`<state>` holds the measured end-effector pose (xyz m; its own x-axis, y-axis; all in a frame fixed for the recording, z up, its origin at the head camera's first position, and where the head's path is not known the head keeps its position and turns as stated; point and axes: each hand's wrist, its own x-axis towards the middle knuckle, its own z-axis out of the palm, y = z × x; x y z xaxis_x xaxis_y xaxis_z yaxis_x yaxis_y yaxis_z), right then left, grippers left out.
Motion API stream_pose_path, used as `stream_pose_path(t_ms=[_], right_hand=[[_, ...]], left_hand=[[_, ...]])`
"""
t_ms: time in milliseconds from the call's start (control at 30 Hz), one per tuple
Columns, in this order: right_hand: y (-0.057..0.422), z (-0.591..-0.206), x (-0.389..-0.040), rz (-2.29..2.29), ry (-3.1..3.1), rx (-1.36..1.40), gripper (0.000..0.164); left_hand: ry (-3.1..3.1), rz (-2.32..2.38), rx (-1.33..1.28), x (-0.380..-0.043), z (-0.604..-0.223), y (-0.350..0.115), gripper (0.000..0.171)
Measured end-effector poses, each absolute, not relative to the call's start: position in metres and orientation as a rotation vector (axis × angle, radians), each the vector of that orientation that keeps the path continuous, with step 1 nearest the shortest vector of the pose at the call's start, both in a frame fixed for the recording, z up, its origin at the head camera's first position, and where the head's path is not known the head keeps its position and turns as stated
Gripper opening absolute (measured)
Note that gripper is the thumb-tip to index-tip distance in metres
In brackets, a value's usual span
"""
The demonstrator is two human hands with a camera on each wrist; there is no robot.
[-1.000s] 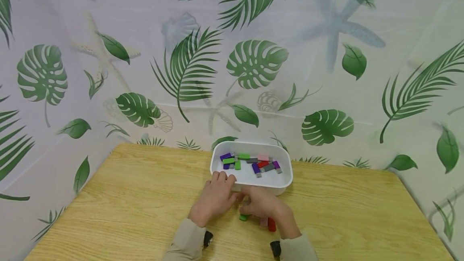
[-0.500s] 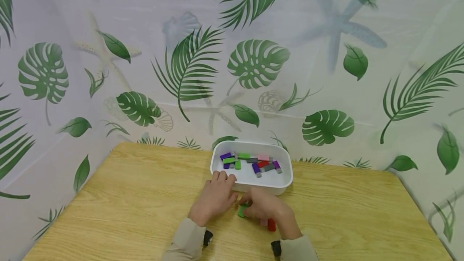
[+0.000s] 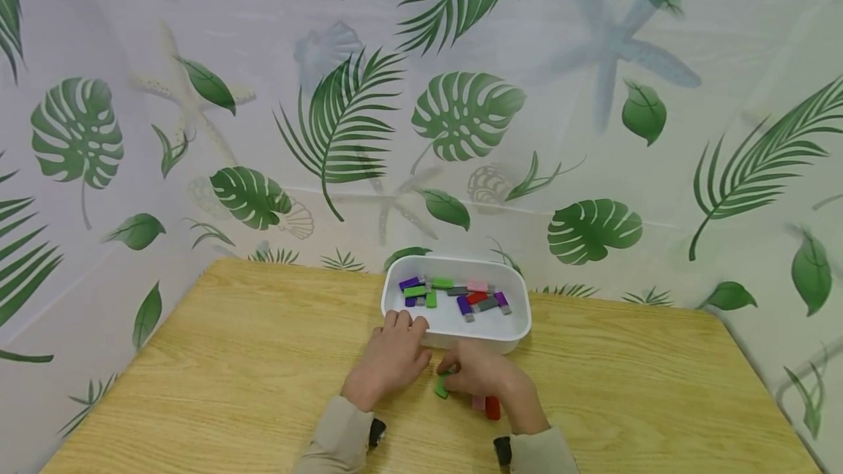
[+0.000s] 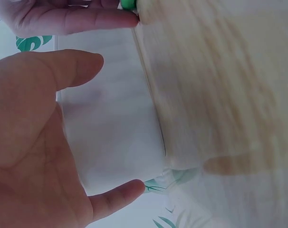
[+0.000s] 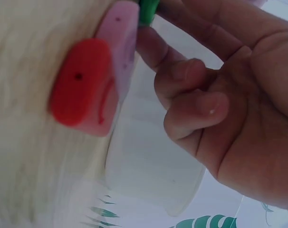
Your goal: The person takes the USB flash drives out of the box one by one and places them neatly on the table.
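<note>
My right hand (image 3: 484,371) pinches a green USB stick (image 3: 442,387) just above the table, in front of a white plastic box (image 3: 470,339). In the right wrist view only part of the green stick (image 5: 148,11) shows at the top. Beside this hand stand a pink USB stick (image 5: 119,35) and a red USB stick (image 5: 80,78), side by side. My left hand (image 3: 388,364) holds the box's front left rim, its fingers bent over the edge. The left wrist view shows my left thumb outside the box wall (image 4: 113,123); the other fingertips are mostly hidden.
Several USB sticks lie loosely in the box, among them a purple one (image 3: 465,306), a grey one (image 3: 487,303) and a pink one (image 3: 478,286). The wooden table (image 3: 263,357) ends at a leaf-patterned backdrop (image 3: 369,167).
The green stick has shifted and turned slightly in my right fingers, and more of it shows than a second ago. The left hand and the box stay in place.
</note>
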<state>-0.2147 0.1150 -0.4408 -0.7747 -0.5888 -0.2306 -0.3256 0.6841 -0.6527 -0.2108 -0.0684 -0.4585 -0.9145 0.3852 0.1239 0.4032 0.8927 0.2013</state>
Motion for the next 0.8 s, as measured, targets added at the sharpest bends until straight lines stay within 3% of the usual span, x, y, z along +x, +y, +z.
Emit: stream_pose_path(t_ms=[800], right_hand=[[0.126, -0.442, -0.209, -0.919, 2.488, -0.598, 0.017]], left_hand=[[-2.998, -0.330, -0.609, -0.212, -0.458, -0.068, 0.031]])
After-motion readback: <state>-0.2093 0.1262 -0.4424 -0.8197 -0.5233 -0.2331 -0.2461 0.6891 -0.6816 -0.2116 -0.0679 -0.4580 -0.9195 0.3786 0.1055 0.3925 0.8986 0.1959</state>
